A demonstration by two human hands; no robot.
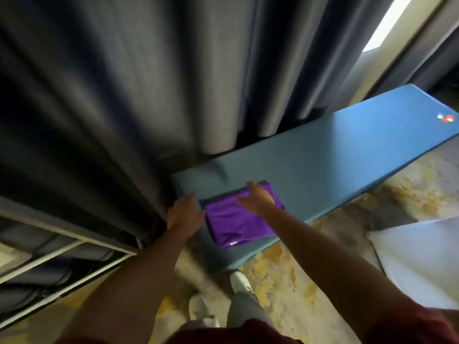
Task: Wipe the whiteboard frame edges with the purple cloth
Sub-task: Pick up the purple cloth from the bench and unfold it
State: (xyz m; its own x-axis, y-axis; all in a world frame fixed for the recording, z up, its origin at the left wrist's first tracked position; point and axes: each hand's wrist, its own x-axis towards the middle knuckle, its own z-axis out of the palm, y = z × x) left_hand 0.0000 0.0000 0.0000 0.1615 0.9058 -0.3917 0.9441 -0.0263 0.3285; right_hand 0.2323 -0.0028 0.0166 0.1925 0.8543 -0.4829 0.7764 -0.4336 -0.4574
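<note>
Sheeny purple cloth (238, 224), matt blue pad (335, 155)

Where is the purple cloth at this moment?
In the head view, the folded purple cloth lies low at centre on the long blue padded bench, under the right hand.

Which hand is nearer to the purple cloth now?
The right hand: it lies on the far edge of the purple cloth. The left hand is beside the cloth's left edge, on the blue bench.
</note>
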